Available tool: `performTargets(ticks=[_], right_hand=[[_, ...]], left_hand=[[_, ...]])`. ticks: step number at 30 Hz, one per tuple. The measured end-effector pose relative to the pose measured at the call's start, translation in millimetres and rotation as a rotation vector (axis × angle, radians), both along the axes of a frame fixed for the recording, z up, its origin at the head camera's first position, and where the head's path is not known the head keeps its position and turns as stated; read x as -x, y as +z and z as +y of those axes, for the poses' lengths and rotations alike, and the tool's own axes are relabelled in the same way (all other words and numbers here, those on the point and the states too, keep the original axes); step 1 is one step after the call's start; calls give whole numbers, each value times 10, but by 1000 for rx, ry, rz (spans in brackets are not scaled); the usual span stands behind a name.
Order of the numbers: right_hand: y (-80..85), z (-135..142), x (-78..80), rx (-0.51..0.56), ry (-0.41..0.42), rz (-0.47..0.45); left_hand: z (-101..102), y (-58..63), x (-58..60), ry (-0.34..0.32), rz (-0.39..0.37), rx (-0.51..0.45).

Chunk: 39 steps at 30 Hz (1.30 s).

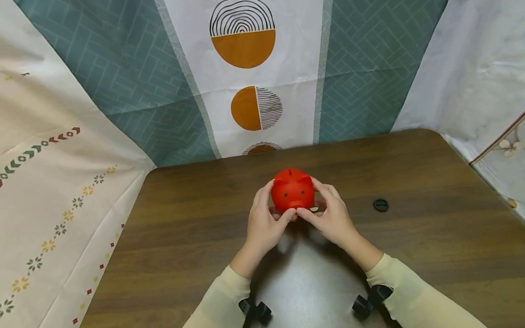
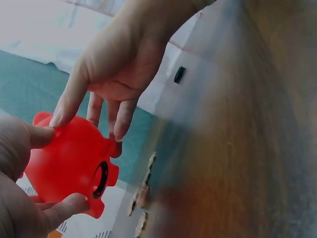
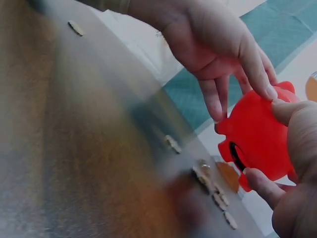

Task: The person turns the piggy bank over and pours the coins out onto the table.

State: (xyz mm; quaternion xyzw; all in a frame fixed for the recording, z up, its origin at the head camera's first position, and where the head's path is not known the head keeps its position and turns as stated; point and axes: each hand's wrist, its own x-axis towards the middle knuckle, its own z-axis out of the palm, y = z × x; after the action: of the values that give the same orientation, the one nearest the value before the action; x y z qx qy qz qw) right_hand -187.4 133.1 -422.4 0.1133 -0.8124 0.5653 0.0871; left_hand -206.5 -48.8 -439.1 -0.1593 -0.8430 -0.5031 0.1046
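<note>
A red piggy bank [image 1: 292, 189] is held between both hands, its snout toward me and the coin slot on top. My left hand [image 1: 263, 223] grips its left side and my right hand [image 1: 335, 218] its right side, with the thumbs meeting below the snout. Both wrist views show the bank raised over the table, with a dark-rimmed round opening [image 2: 101, 179] in its belly between the stubby feet. Several coins [image 3: 201, 179] lie on the table beneath it; from the head, one coin [image 1: 314, 209] peeks out by the right hand.
To the right on the wooden table [image 1: 197, 276] lies a round black plug [image 1: 381, 205]. One more coin [image 3: 76, 28] rests apart at the left in the right wrist view. Patterned cloths [image 1: 151, 80] hang behind the table and at both sides.
</note>
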Motion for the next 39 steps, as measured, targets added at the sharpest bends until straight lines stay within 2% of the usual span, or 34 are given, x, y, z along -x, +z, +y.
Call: performTargets(ticks=[8,11,14,16,17,19,22,24,30,33,39], right_hand=[[28,-16,-24,12,2,28],[15,-22,-32,36,-5,131],[9,-28,-47,69,0,293],[25,-33,-53,90,14,335],[38,-33,-54,98,22,320],[56,-31,-46,100,40,234],[54,-32,-36,78,49,95],[47,-36,-33,60,52,63],[55,-66,-50,59,62,65],[-28,-84,-16,79,70,61],[-213,-199,104,47,99,90]], left_hand=[[-7,-3,-3,-1,34,-1],[22,55,-28,-25,123,-51],[70,210,-121,-88,261,-143],[97,329,-191,-101,307,-174],[101,381,-216,-99,288,-181],[79,336,-176,-74,196,-152],[12,196,-75,-39,36,-85],[-30,99,-10,-37,-25,-54],[-103,171,-8,-48,-64,-39],[-172,209,-6,-61,-77,-22],[-406,248,-18,-64,-96,-24]])
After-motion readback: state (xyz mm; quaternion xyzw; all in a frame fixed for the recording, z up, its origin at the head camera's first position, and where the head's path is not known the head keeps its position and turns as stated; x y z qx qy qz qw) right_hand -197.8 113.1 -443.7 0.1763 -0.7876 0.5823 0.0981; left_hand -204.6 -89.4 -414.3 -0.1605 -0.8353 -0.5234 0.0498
